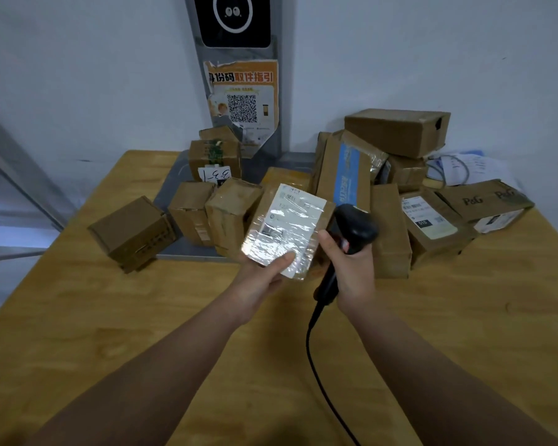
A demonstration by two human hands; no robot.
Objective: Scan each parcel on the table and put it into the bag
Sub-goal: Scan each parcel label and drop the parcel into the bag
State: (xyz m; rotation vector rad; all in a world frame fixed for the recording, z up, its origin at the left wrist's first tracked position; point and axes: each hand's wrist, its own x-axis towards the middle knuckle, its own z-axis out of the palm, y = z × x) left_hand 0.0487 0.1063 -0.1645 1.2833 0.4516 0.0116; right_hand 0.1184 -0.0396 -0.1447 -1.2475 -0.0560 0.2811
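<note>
Now: small brown cardboard parcel held up beside black handheld barcode scanner.
Left hand grips the parcel clear of the light wooden table, white label under glossy tape facing up, thumb pressed on the label's near end, other fingers hidden beneath. Right hand has its fingers clamped round the scanner's handle, scanner head just beside the parcel's right edge; black cable trails toward the viewer. More brown cardboard boxes crowd the table's far side.
</note>
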